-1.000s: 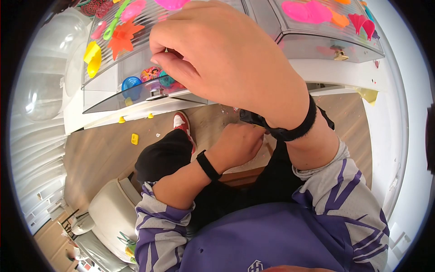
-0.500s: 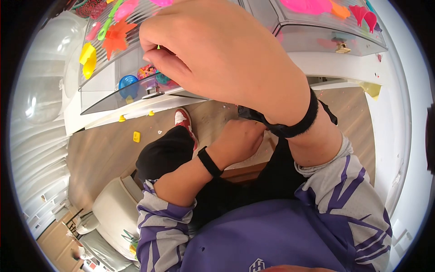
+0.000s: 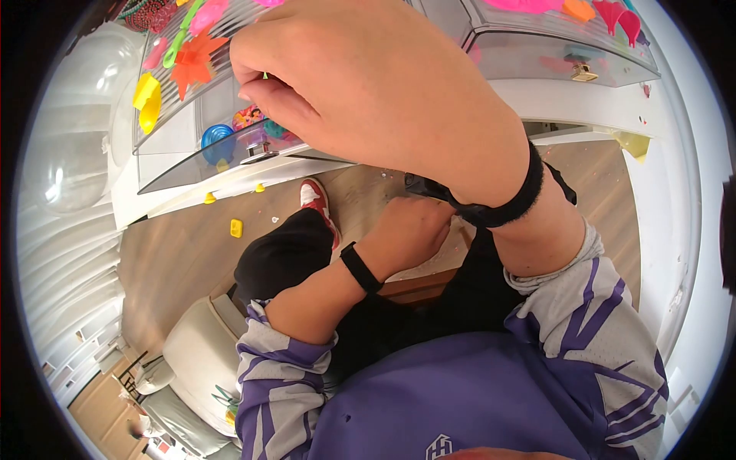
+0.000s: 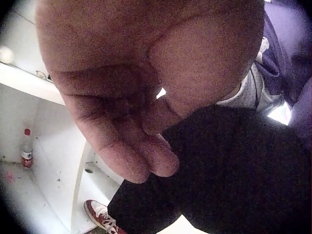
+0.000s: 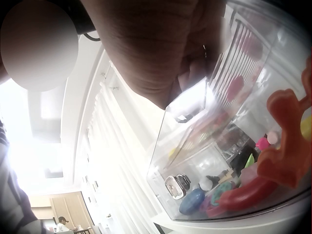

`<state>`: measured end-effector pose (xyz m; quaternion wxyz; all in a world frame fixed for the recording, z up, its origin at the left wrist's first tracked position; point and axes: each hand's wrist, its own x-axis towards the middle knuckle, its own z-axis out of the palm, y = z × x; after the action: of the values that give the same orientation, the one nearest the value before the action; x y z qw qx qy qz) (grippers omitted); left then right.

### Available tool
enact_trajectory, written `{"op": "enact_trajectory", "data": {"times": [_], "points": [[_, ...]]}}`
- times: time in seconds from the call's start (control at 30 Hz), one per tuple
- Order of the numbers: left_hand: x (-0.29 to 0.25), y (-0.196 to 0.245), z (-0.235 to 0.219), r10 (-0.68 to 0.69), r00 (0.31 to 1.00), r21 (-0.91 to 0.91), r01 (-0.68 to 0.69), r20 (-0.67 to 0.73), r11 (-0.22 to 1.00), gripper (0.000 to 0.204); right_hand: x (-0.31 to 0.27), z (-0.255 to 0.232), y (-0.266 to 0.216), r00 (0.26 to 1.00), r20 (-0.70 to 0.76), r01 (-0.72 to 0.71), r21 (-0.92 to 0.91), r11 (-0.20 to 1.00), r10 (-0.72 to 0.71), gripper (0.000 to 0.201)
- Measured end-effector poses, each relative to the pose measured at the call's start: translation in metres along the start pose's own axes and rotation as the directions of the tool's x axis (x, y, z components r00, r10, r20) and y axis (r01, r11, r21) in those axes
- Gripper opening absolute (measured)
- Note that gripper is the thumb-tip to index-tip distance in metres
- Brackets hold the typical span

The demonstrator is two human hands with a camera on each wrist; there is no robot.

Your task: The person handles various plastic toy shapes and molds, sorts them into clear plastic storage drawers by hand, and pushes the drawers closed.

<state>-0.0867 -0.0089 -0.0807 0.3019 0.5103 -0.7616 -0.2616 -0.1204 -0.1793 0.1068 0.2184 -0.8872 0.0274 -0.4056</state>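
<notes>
My right hand (image 3: 360, 92) hangs over an open clear drawer (image 3: 188, 165) of plastic toys. Thumb and fingers curl together, and I cannot tell whether they hold anything. A speck of bright green shows in the gap between them. In the right wrist view the hand (image 5: 156, 44) is above the drawer, with a blue oval piece (image 5: 192, 201), a red curved piece (image 5: 248, 195) and an orange toy (image 5: 287, 141) close by. My left hand (image 3: 410, 234) is low in front of my lap, fingers loosely curled and holding nothing; its palm (image 4: 136, 53) fills the left wrist view.
On the ribbed clear top lie an orange spiky piece (image 3: 198, 61), a yellow scoop (image 3: 148, 107) and a green spoon (image 3: 176, 42). A second clear drawer (image 3: 560, 65) stands to the right. A yellow piece (image 3: 236, 228) is on the floor; a bottle (image 4: 27, 151) stands on a white shelf.
My right hand has shifted slightly left and up over the drawer, its fingers still curled. The head view has tilted a little. My left hand stays by my lap.
</notes>
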Motion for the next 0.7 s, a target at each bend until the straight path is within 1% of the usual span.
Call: {"op": "enact_trajectory", "data": {"times": [0.07,0.13,0.17,0.23,0.27,0.33,0.37,0.43,0.47,0.53,0.57,0.6,0.63,0.7], "points": [[0.000,-0.001,0.001,0.003,1.000,-0.003,-0.003,0.000,1.000,0.013,0.001,0.001,0.001,1.000,-0.012,0.023,-0.013,1.000,-0.023,0.009],[0.000,-0.002,0.002,0.019,1.000,-0.018,-0.019,-0.022,1.000,0.013,0.003,0.002,0.003,0.999,0.047,-0.016,0.000,1.000,0.016,0.010],[-0.001,-0.002,0.002,0.019,1.000,-0.017,-0.020,-0.022,1.000,0.013,0.004,-0.002,0.000,0.999,0.047,-0.015,0.000,1.000,0.015,0.010],[-0.001,-0.003,0.002,0.015,1.000,-0.015,-0.015,-0.017,1.000,0.015,0.006,-0.014,-0.007,0.995,0.101,-0.015,0.005,1.000,0.014,0.012],[-0.001,-0.003,0.002,0.017,1.000,-0.013,-0.017,-0.019,1.000,0.015,0.007,-0.015,-0.003,0.995,0.101,-0.012,0.003,1.000,0.012,0.012],[-0.001,-0.002,0.000,0.006,1.000,-0.016,-0.006,-0.007,1.000,0.017,0.009,-0.014,0.008,0.984,0.178,-0.016,0.103,0.995,-0.003,0.013],[-0.001,-0.001,-0.001,0.008,1.000,-0.013,-0.009,-0.010,1.000,0.017,0.008,-0.011,0.006,0.984,0.178,-0.012,0.101,0.995,-0.007,0.013],[0.000,0.000,-0.004,0.002,1.000,-0.014,-0.002,0.011,1.000,0.020,0.005,0.000,-0.002,1.000,0.024,0.002,-0.010,1.000,-0.001,0.016],[0.000,0.001,-0.007,0.003,1.000,-0.011,-0.003,0.008,1.000,0.020,0.004,0.003,0.000,1.000,0.024,0.007,-0.011,1.000,-0.007,0.016],[0.002,0.006,-0.014,-0.062,0.991,0.007,0.062,0.117,0.998,0.022,0.004,0.009,0.005,0.999,0.053,-0.004,-0.165,0.986,0.013,0.016],[0.002,0.008,-0.016,-0.061,0.992,0.011,0.060,0.112,0.998,0.022,0.005,0.010,0.004,0.999,0.053,0.002,-0.166,0.986,0.007,0.016],[0.002,0.010,-0.018,-0.077,0.989,0.018,0.076,0.128,0.997,0.022,0.006,0.010,0.004,0.999,0.039,-0.028,-0.114,0.993,0.033,0.014],[0.004,0.011,-0.019,-0.093,0.985,0.027,0.090,0.143,0.996,0.022,0.007,0.011,0.004,0.998,0.026,-0.056,-0.061,0.997,0.058,0.015],[0.004,0.012,-0.019,-0.088,0.987,0.038,0.083,0.137,0.996,0.023,0.004,0.016,0.007,0.999,0.009,-0.052,-0.097,0.994,0.054,0.014]]}}
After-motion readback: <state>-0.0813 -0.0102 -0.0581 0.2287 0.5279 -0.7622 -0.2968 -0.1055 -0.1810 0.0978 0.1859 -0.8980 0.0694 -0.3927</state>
